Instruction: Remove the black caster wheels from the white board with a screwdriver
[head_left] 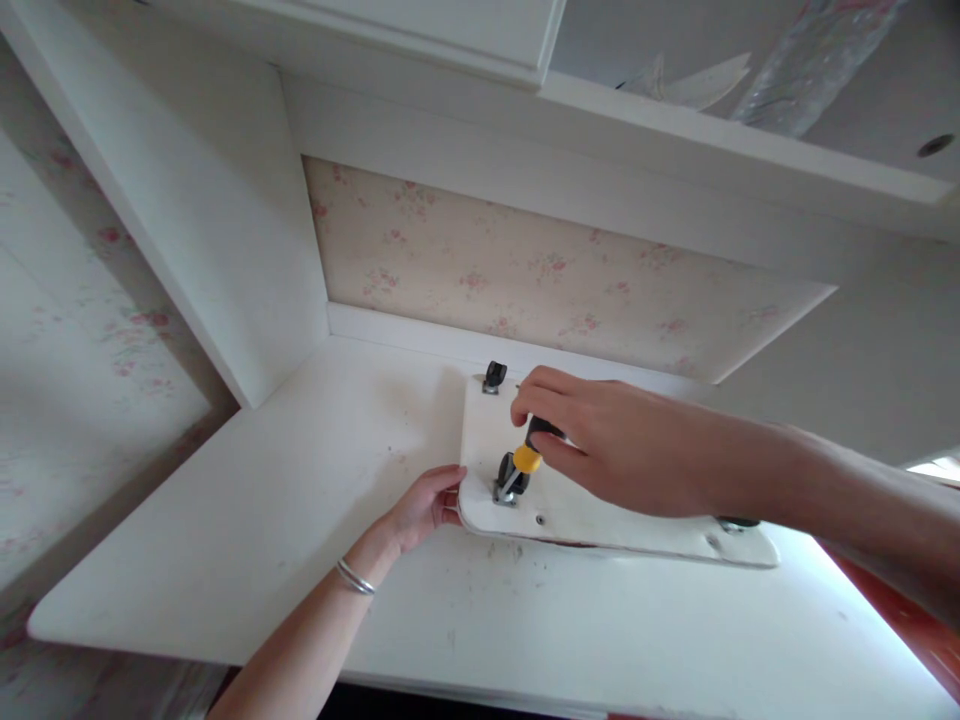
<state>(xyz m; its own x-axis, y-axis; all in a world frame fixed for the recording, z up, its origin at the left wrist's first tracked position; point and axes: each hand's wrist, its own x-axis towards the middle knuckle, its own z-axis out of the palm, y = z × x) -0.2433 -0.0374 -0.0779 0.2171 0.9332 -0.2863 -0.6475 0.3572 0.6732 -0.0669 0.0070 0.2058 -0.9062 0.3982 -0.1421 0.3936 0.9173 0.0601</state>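
Note:
A white board (622, 525) with rounded corners lies on the white desk top, its caster wheels facing up. My right hand (577, 420) is closed around a screwdriver (528, 459) with a black and yellow handle. The screwdriver's shaft slants down to the metal plate of the near-left caster (512, 478). At the board's left edge, my left hand (431, 508) grips the near-left corner, thumb near the top and fingers partly hidden at the side. Another caster (493, 377) stands at the far-left corner. A third caster (739, 523) shows partly under my right forearm.
The desk top (337, 430) has small specks and marks near the board. A white side panel (202, 190) rises at left, with flowered wallpaper (480, 260) behind. Overhead, an open shelf holds a clear plastic wrapping (817, 70). Something red (892, 600) lies at right.

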